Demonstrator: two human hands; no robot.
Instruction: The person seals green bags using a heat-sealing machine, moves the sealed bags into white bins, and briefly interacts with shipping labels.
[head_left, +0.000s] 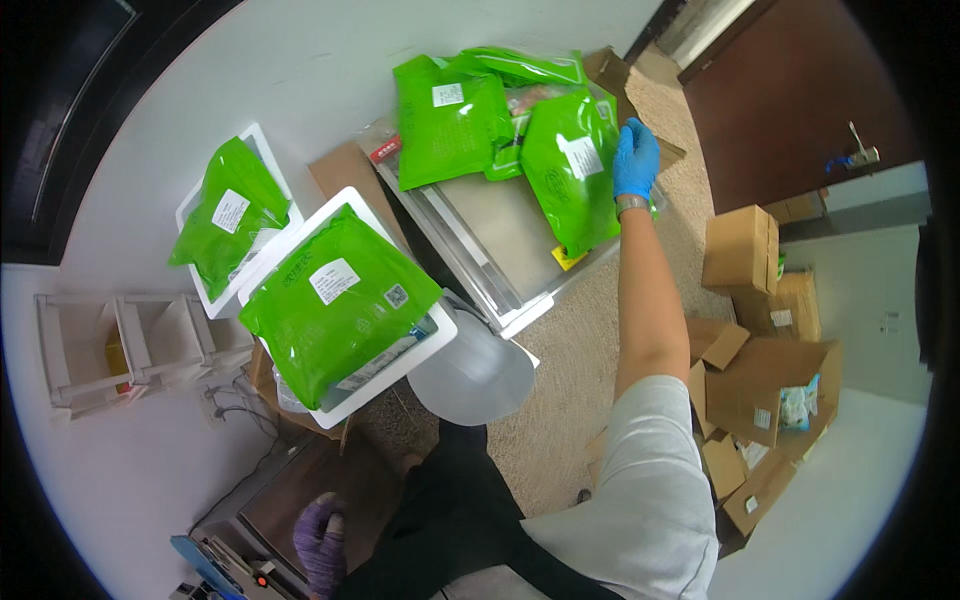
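My right hand (636, 159), in a blue disposable glove, has its fingers curled at the right edge of a glossy green plastic package (571, 180) with a white label. That package lies tilted over a pale, metal-edged chest or bin (495, 232). Beside it rest another labelled green package (450, 142) and more green packages (525, 66), partly overlapped. My left hand (321, 540), in a purple knit glove with pale fingertips, hangs low by my side, fingers bent; its palm is hidden. Closer to me, a large green package (341, 300) sits across a white tub (431, 341).
A second white tub (206, 296) at left holds a green package (232, 214). A round grey lid-like piece (480, 375) is before me. Cardboard boxes (750, 390) stand at right, below a brown door (787, 97). White shelving (124, 341) and loose cables (240, 405) are at left.
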